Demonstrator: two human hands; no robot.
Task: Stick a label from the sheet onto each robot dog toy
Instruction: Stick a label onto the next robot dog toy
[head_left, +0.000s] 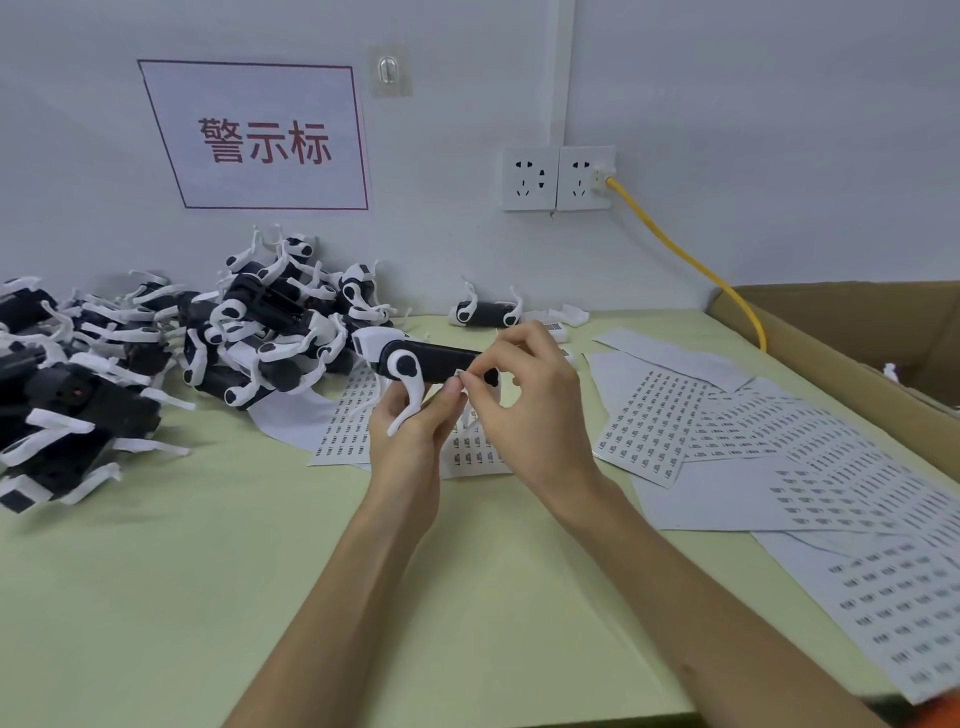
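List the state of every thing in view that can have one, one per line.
Left hand: grips the held robot dog toy from below.
Right hand: fingers pinch a small label at the toy's body.
Held robot dog toy: lifted off the table, lying sideways.
Pile of robot dog toys: heaped, tangled.
Lone robot dog toy: lying by the wall.
Label sheets: spread flat, overlapping.
Yellow cable: plugged into the right-hand socket.
Cardboard box: open.

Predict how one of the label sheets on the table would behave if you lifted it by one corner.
Each label sheet looks paper-thin, so it would probably flop and bend. The sheets overlap loosely on the table, so a push would likely slide one easily.
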